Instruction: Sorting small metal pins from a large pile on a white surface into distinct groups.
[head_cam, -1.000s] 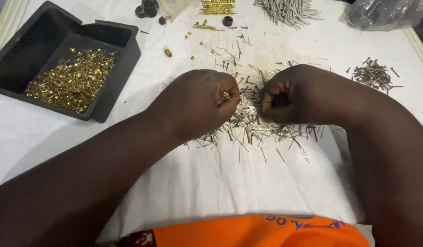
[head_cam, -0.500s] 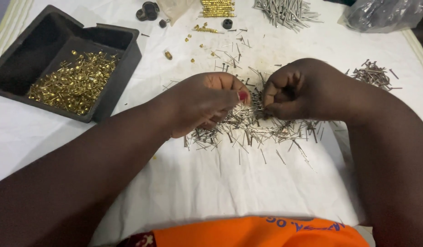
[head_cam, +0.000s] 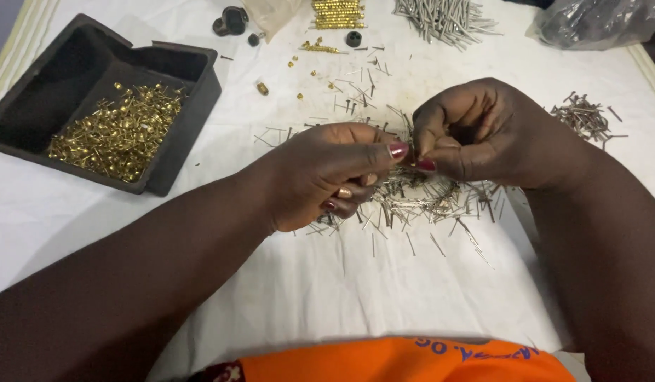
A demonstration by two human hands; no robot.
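— Both hands have lifted a little off the pin heap since a second ago, and their fingertips have come together.

— What are they doing now?

— Left hand (head_cam: 326,175) has thumb and forefinger pinched shut, and the right hand (head_cam: 483,131) is curled with its fingertips pressed against the left's. Whatever they pinch is too small to make out.

— And the pins?

— A loose heap of thin silver pins (head_cam: 419,201) lies on the white desk (head_cam: 355,297) right under and just behind the hands.

— Anything else around?

— A black tray (head_cam: 189,106) holding brass pieces (head_cam: 118,131) sits well off to the left. Far side: a second pile of silver pins (head_cam: 444,18), a stack of brass parts (head_cam: 336,13), and a small dark pile of nails (head_cam: 585,117) to the right.
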